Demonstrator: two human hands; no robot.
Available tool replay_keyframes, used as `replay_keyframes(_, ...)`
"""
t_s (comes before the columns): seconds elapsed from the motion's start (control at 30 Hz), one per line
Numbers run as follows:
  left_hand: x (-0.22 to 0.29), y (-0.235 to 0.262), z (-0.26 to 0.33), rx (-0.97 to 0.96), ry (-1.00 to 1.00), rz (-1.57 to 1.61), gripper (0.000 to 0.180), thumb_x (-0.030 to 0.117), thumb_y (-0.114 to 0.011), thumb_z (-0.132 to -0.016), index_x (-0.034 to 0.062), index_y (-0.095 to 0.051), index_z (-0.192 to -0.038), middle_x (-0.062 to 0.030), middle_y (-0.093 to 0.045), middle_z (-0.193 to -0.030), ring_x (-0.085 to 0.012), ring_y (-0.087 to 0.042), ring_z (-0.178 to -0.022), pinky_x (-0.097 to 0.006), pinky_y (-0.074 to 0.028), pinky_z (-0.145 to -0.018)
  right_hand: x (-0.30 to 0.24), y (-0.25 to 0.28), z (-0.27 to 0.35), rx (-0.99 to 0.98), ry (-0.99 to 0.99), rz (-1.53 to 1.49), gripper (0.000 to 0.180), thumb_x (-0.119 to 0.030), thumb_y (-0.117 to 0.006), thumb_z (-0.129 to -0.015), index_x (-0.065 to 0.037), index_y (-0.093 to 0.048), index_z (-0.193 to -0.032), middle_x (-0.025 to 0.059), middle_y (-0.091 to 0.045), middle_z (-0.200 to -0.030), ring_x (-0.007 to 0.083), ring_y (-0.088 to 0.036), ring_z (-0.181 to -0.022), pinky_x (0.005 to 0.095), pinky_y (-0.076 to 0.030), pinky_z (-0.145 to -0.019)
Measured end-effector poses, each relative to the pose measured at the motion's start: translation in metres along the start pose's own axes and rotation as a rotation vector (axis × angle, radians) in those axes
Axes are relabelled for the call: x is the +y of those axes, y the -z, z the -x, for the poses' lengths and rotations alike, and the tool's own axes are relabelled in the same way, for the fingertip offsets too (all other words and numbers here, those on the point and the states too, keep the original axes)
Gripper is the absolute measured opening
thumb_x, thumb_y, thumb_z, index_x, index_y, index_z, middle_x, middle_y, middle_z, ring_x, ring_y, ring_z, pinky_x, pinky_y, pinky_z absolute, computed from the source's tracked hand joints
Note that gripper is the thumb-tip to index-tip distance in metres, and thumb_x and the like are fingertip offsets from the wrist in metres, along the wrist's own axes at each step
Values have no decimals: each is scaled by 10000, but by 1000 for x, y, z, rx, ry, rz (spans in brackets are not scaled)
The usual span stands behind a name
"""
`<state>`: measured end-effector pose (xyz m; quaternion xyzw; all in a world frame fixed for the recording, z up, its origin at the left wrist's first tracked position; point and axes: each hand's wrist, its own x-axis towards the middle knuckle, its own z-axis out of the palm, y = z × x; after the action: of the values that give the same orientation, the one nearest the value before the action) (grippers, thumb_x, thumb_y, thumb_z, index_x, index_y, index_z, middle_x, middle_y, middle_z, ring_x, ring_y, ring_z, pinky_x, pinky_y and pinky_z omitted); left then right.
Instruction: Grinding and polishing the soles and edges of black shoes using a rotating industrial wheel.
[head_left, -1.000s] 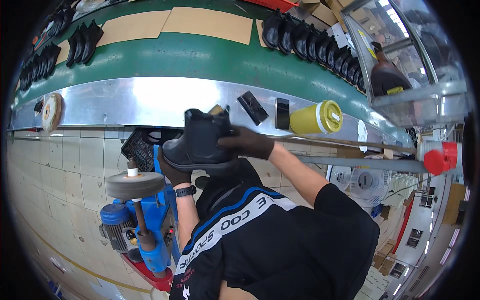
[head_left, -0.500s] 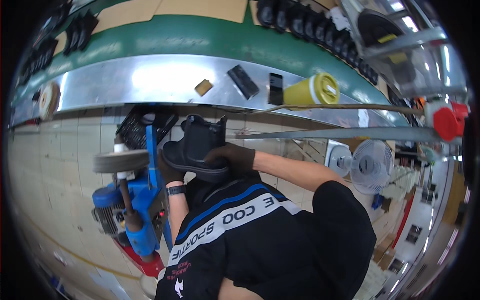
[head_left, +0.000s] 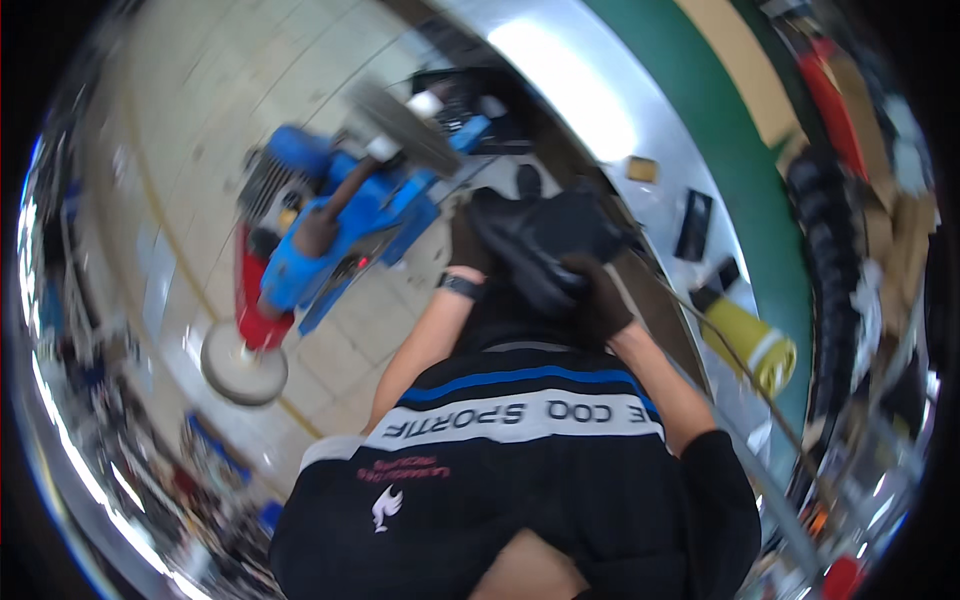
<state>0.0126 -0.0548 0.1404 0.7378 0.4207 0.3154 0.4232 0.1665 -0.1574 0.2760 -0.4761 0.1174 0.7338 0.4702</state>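
Note:
A black ankle boot (head_left: 548, 240) is held in front of my body, tilted, with its toe end to the left. My left hand (head_left: 467, 240), in a dark brown glove, grips the toe end; its fingers are partly hidden behind the boot. My right hand (head_left: 603, 303), gloved the same way, is closed on the boot's near side, by the sole. Just beyond the boot to the left stands a blue polishing machine (head_left: 345, 215) with a grey wheel (head_left: 405, 125), blurred and apart from the boot. A second, pale wheel (head_left: 243, 362) is at its other end.
To the right runs a metal bench edge (head_left: 660, 115) beside a green surface (head_left: 740, 170). On the metal lie a small yellow block (head_left: 641, 169), a dark rectangular block (head_left: 694, 225) and a yellow-green tumbler (head_left: 755, 350). A row of black footwear (head_left: 825, 270) stands farther right. A dark crate (head_left: 470, 105) is beyond the machine.
My view has turned left, so the machine sits more central and the bench has swung to the right. Both hands still hold the boot.

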Motion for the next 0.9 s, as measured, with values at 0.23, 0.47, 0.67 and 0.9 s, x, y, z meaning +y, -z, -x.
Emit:
replay_keyframes(0.23,-19,-6,7,132,-158,-487,318,230,-569,-817,13,-497,-1038,-144,-587,-998,-243,-564,-930,-322,-426,-865,-14,-2,-3,26,-74,-68,319,-272,-576,-781,-27,-588,-985,95,-603,-966,180,-575,-890,305,-444,-832)
replay_keyframes(0.47,19,12,-18,6,248,434,332,235,-343,-925,-10,-524,-1060,-132,-615,-979,-227,-559,-977,-351,-390,-921,-12,17,-20,33,2,54,225,-201,-546,-811,-49,-605,-965,45,-595,-939,140,-541,-904,275,-399,-852)
replay_keyframes(0.67,19,20,-26,88,259,-118,413,198,-709,-678,-42,-561,-979,-184,-631,-922,-295,-612,-879,-346,-474,-753,-4,26,-27,-109,794,927,216,-66,-537,-799,-29,-571,-1009,94,-578,-1011,162,-544,-936,291,-418,-859)
replay_keyframes(0.9,-10,27,-35,160,443,-12,492,257,-736,-660,-12,-554,-1029,-208,-604,-992,-322,-575,-960,-351,-458,-804,15,27,-90,-33,369,572,268,-246,-553,-790,-36,-569,-956,100,-603,-887,165,-580,-867,322,-463,-810)
